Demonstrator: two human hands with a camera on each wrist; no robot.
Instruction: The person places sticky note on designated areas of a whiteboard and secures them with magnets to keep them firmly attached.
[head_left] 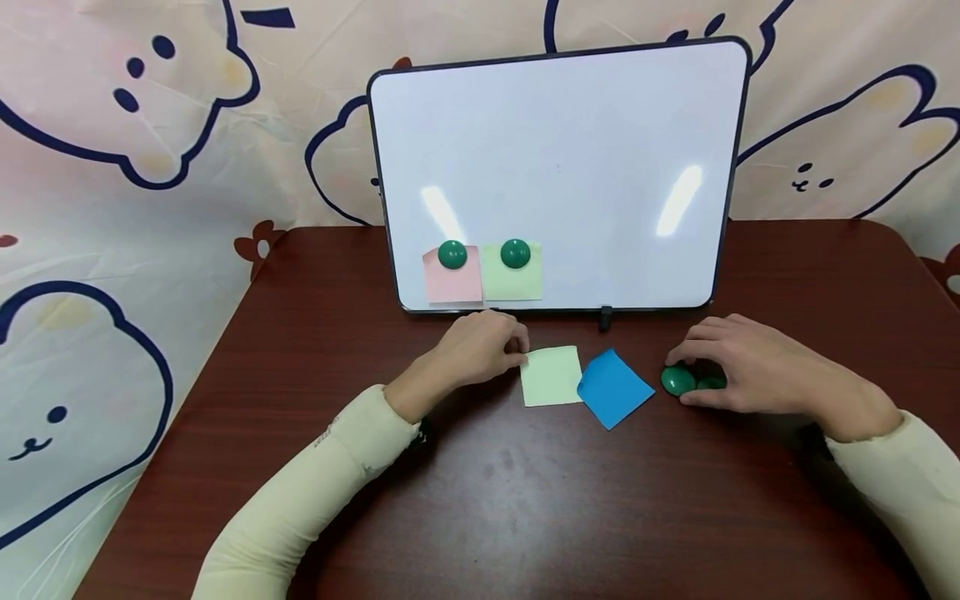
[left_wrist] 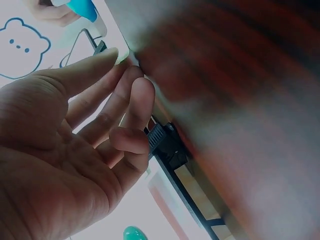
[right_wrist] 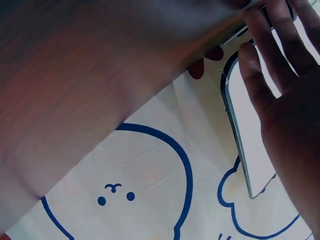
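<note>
On the bench (head_left: pixel 487 517) before the whiteboard (head_left: pixel 592 142), the left hand (head_left: pixel 482 344) is pinching a pale-green note (head_left: pixel 552 379), the right hand (head_left: pixel 753 367) a magnet (head_left: pixel 678 382), seemingly gathering both, next needing clean lifts.

Under the right hand (head_left: pixel 757 367), one magnet (head_left: pixel 711 383) was partly hidden; behind that grip, the right sleeve (head_left: pixel 903 492) was cut off by the head view's edge. At the left hand (head_left: pixel 476 346), any pinch on the note (head_left: pixel 552 377) could not be made out; beside it, the table (left_wrist: pixel 240 130) was blurred in the left wrist view.
</note>
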